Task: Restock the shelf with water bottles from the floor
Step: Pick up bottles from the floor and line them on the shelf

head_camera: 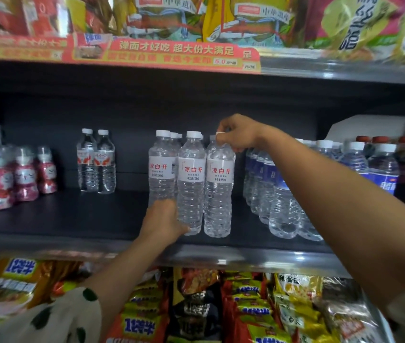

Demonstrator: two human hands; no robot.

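right hand (237,134) pinching the right bottle (219,186) by its cap, left hand (165,220) gripping the left bottle (162,169) low, lining up the front row.

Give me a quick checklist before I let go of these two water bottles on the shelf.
1. Right bottle upright with its base on the shelf: ok.
2. Right hand holds that bottle by the neck: ok.
3. Left hand at the base of the middle bottle: ok, though whether it grips or only pushes: cannot tell.
4. Red-lettered labels of the front three facing out: ok.
5. Front row even: not ok, the left bottle sits further back.
6. Free shelf space to the left for more: ok.
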